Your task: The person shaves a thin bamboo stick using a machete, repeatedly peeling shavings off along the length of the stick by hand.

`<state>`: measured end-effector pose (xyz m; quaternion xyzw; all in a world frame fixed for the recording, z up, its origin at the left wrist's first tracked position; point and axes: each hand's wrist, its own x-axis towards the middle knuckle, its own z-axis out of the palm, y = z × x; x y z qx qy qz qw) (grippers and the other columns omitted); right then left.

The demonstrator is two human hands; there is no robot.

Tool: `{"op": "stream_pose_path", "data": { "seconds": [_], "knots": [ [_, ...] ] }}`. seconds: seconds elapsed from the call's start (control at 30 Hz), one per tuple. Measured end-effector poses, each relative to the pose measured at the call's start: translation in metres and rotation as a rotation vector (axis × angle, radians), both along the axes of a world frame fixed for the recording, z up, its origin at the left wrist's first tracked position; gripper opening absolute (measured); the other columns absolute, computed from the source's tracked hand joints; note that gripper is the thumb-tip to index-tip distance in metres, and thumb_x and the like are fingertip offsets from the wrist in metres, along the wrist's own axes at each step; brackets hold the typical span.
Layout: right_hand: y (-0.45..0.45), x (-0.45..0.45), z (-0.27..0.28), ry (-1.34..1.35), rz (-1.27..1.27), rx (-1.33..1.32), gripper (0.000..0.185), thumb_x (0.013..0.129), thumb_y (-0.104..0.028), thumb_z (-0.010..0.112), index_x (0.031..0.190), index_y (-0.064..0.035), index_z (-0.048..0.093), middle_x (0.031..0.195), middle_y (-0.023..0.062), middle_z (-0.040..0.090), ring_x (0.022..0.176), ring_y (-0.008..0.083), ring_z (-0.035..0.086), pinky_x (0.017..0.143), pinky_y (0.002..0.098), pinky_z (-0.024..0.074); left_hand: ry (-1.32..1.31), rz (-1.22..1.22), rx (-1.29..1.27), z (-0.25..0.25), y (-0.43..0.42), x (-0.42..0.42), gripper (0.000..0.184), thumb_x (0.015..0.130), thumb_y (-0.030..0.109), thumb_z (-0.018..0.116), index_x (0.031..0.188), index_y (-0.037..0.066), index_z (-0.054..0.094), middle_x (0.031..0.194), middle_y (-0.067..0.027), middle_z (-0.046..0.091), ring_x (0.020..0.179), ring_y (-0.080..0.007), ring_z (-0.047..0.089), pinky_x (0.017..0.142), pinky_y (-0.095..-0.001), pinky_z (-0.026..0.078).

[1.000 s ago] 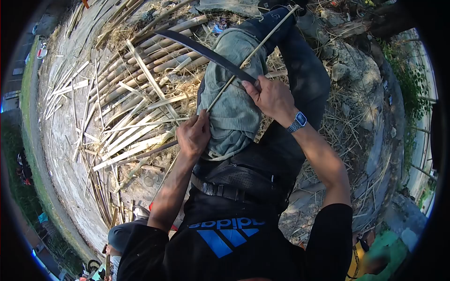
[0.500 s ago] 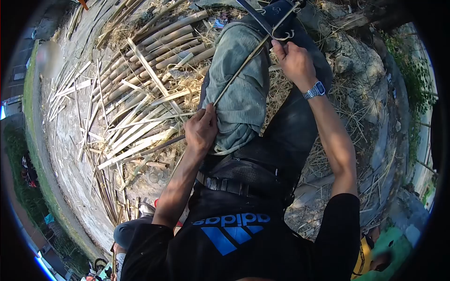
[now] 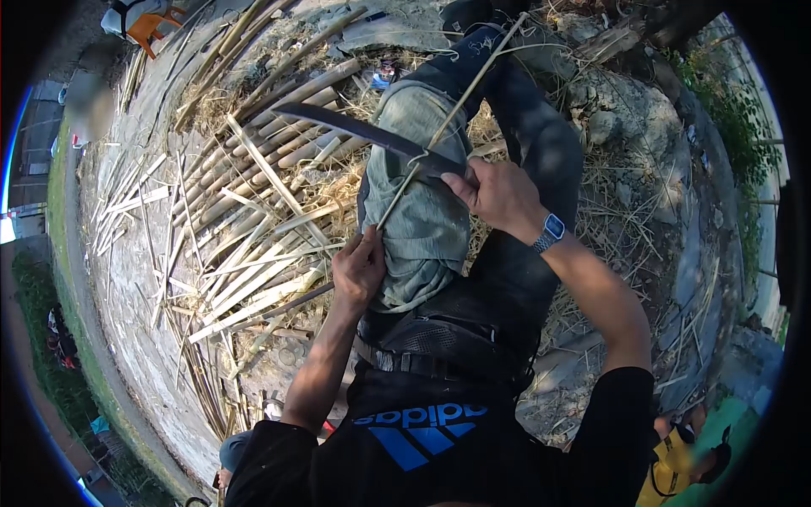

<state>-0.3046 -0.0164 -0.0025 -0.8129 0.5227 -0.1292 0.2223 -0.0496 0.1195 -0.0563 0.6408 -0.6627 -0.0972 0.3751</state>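
My right hand (image 3: 503,196) is closed around the handle of a machete (image 3: 355,128), its long dark blade pointing left. The blade lies across a thin bamboo strip (image 3: 463,100), near the middle of its length, with a small curl of shaving at the crossing. Pinched in the fingers of my left hand (image 3: 359,269) is the strip's lower end. From there it slants up and right over my leg. A grey-green cloth (image 3: 427,241) covers that thigh, under the strip and the blade.
Bamboo poles (image 3: 296,89) lie in a row on the ground at left, with pale split strips (image 3: 253,296) below them. Rubble (image 3: 621,118) and straw are at right. An orange chair (image 3: 152,29) stands at upper left; a person in yellow (image 3: 672,465) is at lower right.
My right hand has come down and left toward my left hand, bringing the machete blade into full view across the strip. My left hand still pinches the strip's lower end.
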Motion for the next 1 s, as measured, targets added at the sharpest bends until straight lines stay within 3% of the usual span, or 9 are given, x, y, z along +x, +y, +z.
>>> {"op": "stream_pose_path", "data": {
  "seconds": [0.1, 0.3, 0.37, 0.43, 0.53, 0.63, 0.83, 0.93, 1.0],
  "knots": [
    [-0.005, -0.010, -0.011, 0.069, 0.014, -0.072, 0.061, 0.095, -0.067, 0.056, 0.082, -0.0081, 0.067, 0.064, 0.0137, 0.067, 0.065, 0.0366, 0.070, 0.058, 0.0487, 0.0554, -0.030, -0.063, -0.003, -0.006, 0.009, 0.018, 0.010, 0.090, 0.003, 0.074, 0.100, 0.001, 0.074, 0.067, -0.0120, 0.064, 0.049, -0.0249, 0.061, 0.043, -0.0374, 0.044],
    [-0.184, -0.134, -0.042, 0.177, -0.656, -0.263, 0.082, 0.098, -0.067, 0.048, 0.073, 0.0084, 0.066, 0.072, 0.0278, 0.068, 0.068, 0.0447, 0.069, 0.061, 0.0504, 0.0548, -0.100, -0.086, -0.016, -0.007, 0.009, 0.036, 0.015, 0.089, 0.003, 0.074, 0.104, 0.002, 0.073, 0.065, -0.0109, 0.062, 0.049, -0.0265, 0.061, 0.043, -0.0383, 0.045],
    [-0.208, -0.185, -0.059, 0.128, -0.751, -0.213, 0.087, 0.099, -0.068, 0.041, 0.074, 0.0107, 0.067, 0.067, 0.0271, 0.067, 0.059, 0.0426, 0.067, 0.056, 0.0502, 0.0530, -0.089, -0.085, -0.064, -0.008, 0.009, 0.036, 0.016, 0.088, 0.003, 0.075, 0.103, 0.002, 0.073, 0.063, -0.0107, 0.061, 0.048, -0.0272, 0.060, 0.043, -0.0384, 0.045],
    [-0.181, -0.183, -0.025, -0.191, -0.968, 0.176, 0.082, 0.099, -0.067, 0.045, 0.076, 0.0086, 0.067, 0.063, 0.0188, 0.065, 0.048, 0.0316, 0.062, 0.048, 0.0440, 0.0491, -0.103, -0.109, -0.120, -0.002, 0.008, 0.033, 0.016, 0.087, 0.002, 0.075, 0.103, 0.002, 0.073, 0.063, -0.0106, 0.060, 0.048, -0.0270, 0.060, 0.043, -0.0388, 0.045],
    [-0.140, -0.188, -0.017, -0.409, -0.996, 0.105, 0.075, 0.098, -0.066, 0.052, 0.076, 0.0037, 0.066, 0.057, 0.0083, 0.057, 0.044, 0.0181, 0.055, 0.043, 0.0344, 0.0437, -0.067, -0.075, -0.043, -0.004, 0.012, 0.031, 0.014, 0.088, 0.001, 0.074, 0.101, 0.001, 0.074, 0.065, -0.0117, 0.062, 0.049, -0.0269, 0.061, 0.044, -0.0384, 0.046],
    [-0.101, -0.176, -0.003, -0.633, -0.910, 0.107, 0.070, 0.096, -0.066, 0.058, 0.073, 0.0001, 0.063, 0.054, 0.0026, 0.052, 0.044, 0.0118, 0.052, 0.041, 0.0295, 0.0395, -0.013, -0.059, 0.021, 0.006, 0.012, 0.030, 0.014, 0.088, 0.001, 0.073, 0.103, 0.001, 0.074, 0.068, -0.0131, 0.064, 0.050, -0.0267, 0.062, 0.045, -0.0373, 0.047],
    [-0.024, -0.098, 0.040, -0.636, -0.562, 0.128, 0.054, 0.101, -0.053, 0.058, 0.078, -0.0040, 0.059, 0.057, 0.0003, 0.055, 0.046, 0.0093, 0.054, 0.046, 0.0257, 0.0426, 0.022, -0.003, 0.118, 0.018, 0.020, 0.044, 0.012, 0.091, 0.005, 0.073, 0.101, -0.001, 0.075, 0.075, -0.0153, 0.071, 0.054, -0.0242, 0.067, 0.047, -0.0336, 0.050],
    [0.000, -0.053, 0.049, -0.518, -0.339, 0.232, 0.053, 0.100, -0.049, 0.062, 0.079, -0.0008, 0.059, 0.057, 0.0059, 0.058, 0.048, 0.0170, 0.059, 0.049, 0.0312, 0.0465, 0.031, 0.015, 0.178, 0.018, 0.029, 0.047, 0.012, 0.092, 0.006, 0.073, 0.099, -0.003, 0.074, 0.074, -0.0157, 0.070, 0.053, -0.0252, 0.067, 0.047, -0.0343, 0.049],
    [0.009, -0.029, 0.042, -0.285, -0.120, 0.065, 0.050, 0.099, -0.046, 0.064, 0.078, -0.0009, 0.058, 0.062, 0.0130, 0.062, 0.059, 0.0336, 0.065, 0.057, 0.0407, 0.0508, 0.054, 0.022, 0.176, 0.016, 0.030, 0.044, 0.012, 0.092, 0.006, 0.072, 0.098, -0.004, 0.074, 0.069, -0.0159, 0.068, 0.051, -0.0242, 0.066, 0.047, -0.0346, 0.047]
  ]
}}
